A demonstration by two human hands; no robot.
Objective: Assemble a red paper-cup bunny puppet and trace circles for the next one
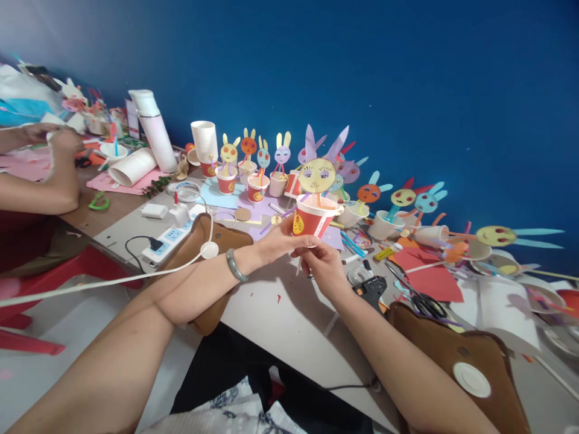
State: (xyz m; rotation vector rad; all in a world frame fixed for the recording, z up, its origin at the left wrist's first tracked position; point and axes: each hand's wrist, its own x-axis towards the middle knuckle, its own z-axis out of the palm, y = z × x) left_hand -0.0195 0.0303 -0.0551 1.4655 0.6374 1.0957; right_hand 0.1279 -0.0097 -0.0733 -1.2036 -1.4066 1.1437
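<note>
A rabbit-faced cup held upright between two hands

The fingers of the left hand are closed around the lower side of a red-and-white paper cup, thumb across its front. The bent fingers of the right hand meet beneath it; whether they pinch the thin white stick there or only steady the base, I cannot tell. The cup is raised above the pale grey tabletop, probably to give access to its underside, and held low so that the round yellow paper face with lavender paper ears stands free above the rim.

Nearby on the right lie a black glue gun and black-handled scissors, seemingly kept within reach. Beyond, similar rabbit-faced paper cups line the blue wall, perhaps parked there to leave working room. A white power strip sits left, with plugs in it. Farther left are another person's hands
</note>
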